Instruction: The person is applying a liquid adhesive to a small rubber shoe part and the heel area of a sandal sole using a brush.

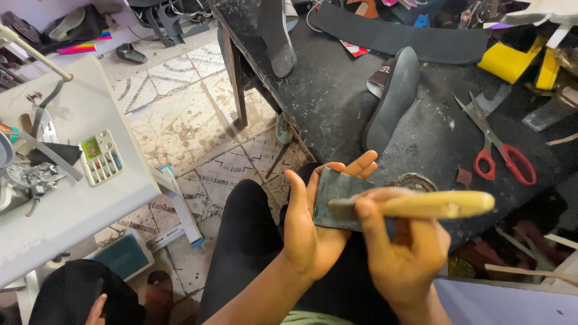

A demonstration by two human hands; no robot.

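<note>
White sewing machine [66, 198] at far left; L hand [313, 222] cups a dark grey flat piece [333, 195] in its palm, fingers open behind it; R hand [403, 247] gripped tight on a wooden-handled brush [421, 206], head on the piece; red-handled scissors [503, 153] on black workbench [337, 102] w/ dark insole [394, 96].

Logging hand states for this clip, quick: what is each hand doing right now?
Left hand: open, the dark flat piece resting on its palm and fingers.
Right hand: closed on the wooden-handled tool, whose tip lies on that piece.
</note>
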